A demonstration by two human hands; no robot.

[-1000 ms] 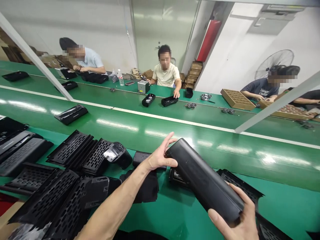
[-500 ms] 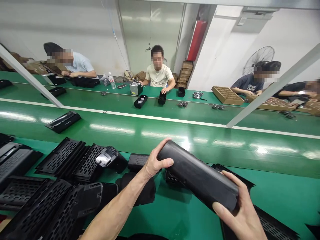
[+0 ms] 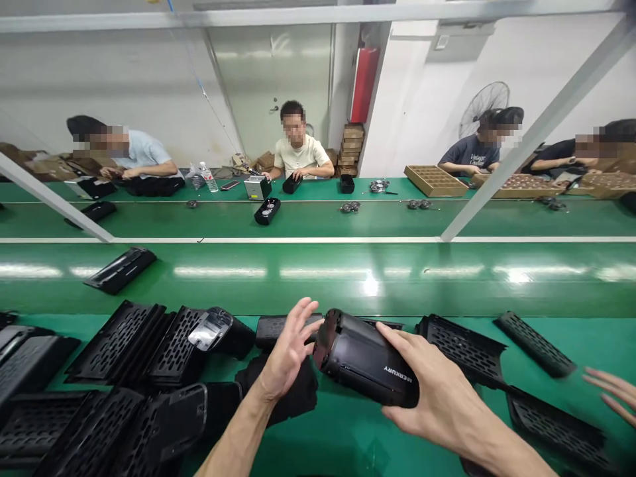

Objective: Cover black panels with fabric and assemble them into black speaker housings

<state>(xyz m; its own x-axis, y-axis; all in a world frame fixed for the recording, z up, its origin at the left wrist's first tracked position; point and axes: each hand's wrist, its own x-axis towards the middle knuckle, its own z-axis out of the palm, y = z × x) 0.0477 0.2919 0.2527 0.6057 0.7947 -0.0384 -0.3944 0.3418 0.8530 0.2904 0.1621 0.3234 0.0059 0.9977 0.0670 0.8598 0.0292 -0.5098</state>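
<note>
A black plastic housing (image 3: 365,361) with white lettering "MERCURY" is held just above the green bench, its open end turned left. My right hand (image 3: 437,391) wraps over its right side and top and grips it. My left hand (image 3: 288,351) sits at the open end with fingers spread and stretched out, the fingertips at or near the rim. Beneath and behind the housing lie more black parts, partly hidden by my hands.
Perforated black grille panels (image 3: 124,338) are piled at left; others (image 3: 462,341) lie at right. Another person's fingertips (image 3: 611,391) enter at the right edge. A black part (image 3: 119,268) rides the green conveyor (image 3: 348,278). People work across it beside a cardboard tray (image 3: 434,180).
The housing has swung from a long diagonal to pointing its open end left. My right hand shifted onto its top; my left hand released it and opened. Someone's fingers appeared at right.
</note>
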